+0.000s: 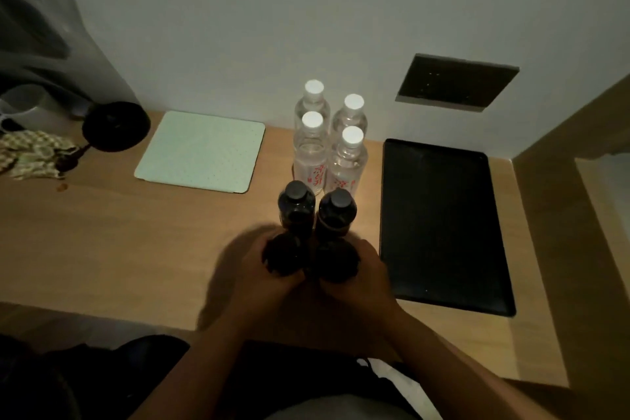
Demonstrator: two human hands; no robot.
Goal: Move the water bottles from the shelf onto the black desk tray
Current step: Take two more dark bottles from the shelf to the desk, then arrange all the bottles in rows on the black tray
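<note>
Several clear water bottles (311,147) with white caps and red print stand in a cluster on the wooden desk, left of the black desk tray (439,222), which lies bare. In front of them stand two dark bottles (296,208) with black caps. My left hand (269,269) grips another dark bottle (284,256), and my right hand (361,269) grips a second one (337,261); both are held side by side just in front of the standing dark pair. The dim light hides their labels.
A pale green mat (201,153) lies left of the bottles. A black desk lamp (116,126) and a patterned cloth (30,153) sit at the far left. A dark wall panel (456,82) hangs above the tray. A wooden side wall (559,215) bounds the desk on the right.
</note>
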